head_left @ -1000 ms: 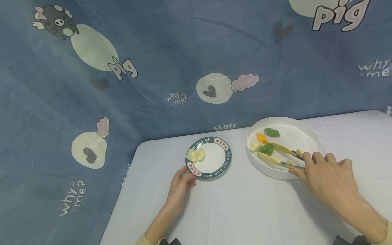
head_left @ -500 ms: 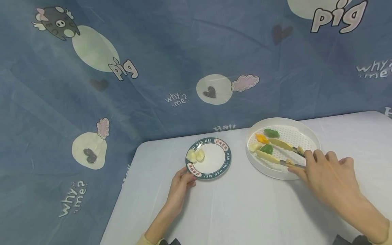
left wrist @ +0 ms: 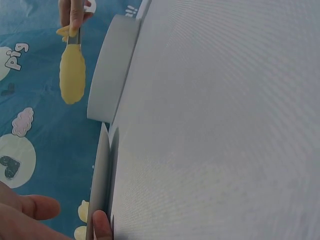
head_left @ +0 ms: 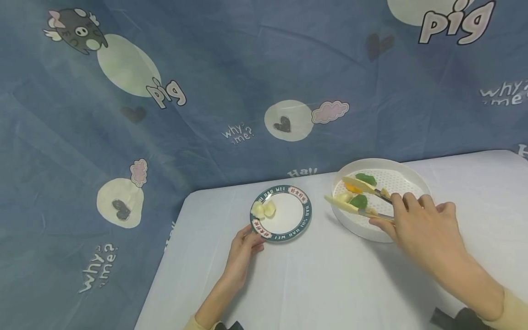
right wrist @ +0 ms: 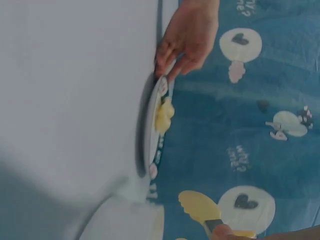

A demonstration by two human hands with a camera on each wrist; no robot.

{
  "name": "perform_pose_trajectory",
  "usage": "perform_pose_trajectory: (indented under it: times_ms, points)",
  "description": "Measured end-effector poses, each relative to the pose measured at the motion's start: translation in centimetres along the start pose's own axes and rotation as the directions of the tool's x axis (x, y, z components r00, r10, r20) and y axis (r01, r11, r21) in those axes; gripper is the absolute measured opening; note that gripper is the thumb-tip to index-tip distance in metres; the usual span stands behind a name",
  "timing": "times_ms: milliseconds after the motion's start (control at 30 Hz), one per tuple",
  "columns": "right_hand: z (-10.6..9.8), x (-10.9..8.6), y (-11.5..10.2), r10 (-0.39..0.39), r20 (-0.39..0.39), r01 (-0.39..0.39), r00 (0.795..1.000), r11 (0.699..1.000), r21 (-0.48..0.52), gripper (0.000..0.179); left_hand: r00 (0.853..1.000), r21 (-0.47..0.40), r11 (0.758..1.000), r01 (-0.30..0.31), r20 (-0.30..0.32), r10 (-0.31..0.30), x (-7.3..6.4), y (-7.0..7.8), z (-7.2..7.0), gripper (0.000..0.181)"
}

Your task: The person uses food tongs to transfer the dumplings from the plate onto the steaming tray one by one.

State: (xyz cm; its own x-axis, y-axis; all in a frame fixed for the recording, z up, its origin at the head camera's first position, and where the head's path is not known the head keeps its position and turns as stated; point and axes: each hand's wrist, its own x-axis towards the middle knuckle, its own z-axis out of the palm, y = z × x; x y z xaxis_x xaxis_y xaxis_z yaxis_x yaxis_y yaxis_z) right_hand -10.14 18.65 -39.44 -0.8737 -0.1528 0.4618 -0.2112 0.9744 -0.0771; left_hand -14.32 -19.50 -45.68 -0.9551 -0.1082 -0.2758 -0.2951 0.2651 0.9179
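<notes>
My left hand [head_left: 241,259] pinches the near-left rim of a small plate [head_left: 290,234] with a green lettered border. Two pale yellow pieces [head_left: 264,209] lie on its left side. Yellow-tipped metal tongs [head_left: 346,205] are in my right hand [head_left: 426,229], tips apart with nothing between them. They hang over the left part of a round white tray [head_left: 350,228] with a perforated floor; in the left wrist view the yellow tip [left wrist: 73,75] shows beyond the tray wall. Inside lie green pieces [head_left: 359,201], an orange piece [head_left: 353,188], partly hidden by the tongs, and a pale yellow piece [head_left: 344,197].
A white cloth covers the table [head_left: 313,284]. Behind it hangs a blue curtain [head_left: 231,59] printed with pigs and lettering, close to the far edges of plate and tray. A gap of tablecloth separates plate and tray.
My right hand has lifted the tongs from the green piece and moved them left, one tip now past the tray's left rim. The left hand and plate have stayed put.
</notes>
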Motion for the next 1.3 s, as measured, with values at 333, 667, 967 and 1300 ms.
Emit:
perform_pose_trajectory:
  times_ms: [333, 667, 967, 1300]
  points:
    - [1.0, 1.4, -3.5, -0.074, 0.050, 0.075, 0.996, 0.997, -0.032, 0.063, 1.000, -0.003, 1.000, -0.012, 0.010, 0.012, 0.1, -0.2, 0.0, 0.077]
    - [2.7, 2.3, -6.6, -0.093, 0.100, 0.093, 0.991, 0.996, 0.011, 0.063, 1.000, -0.003, 1.000, -0.008, 0.005, 0.008, 0.0, -0.2, -0.1, 0.078]
    - [4.5, 3.7, -9.5, -0.113, 0.135, 0.112, 0.984, 0.994, 0.017, 0.058, 1.000, -0.006, 1.000, -0.001, -0.005, 0.001, 0.0, -0.2, -0.1, 0.077]
    - [6.3, 4.7, -11.1, -0.145, 0.133, 0.143, 0.980, 0.989, 0.025, 0.062, 1.000, -0.023, 0.999, -0.022, 0.015, 0.022, 0.0, -0.1, -0.1, 0.077]
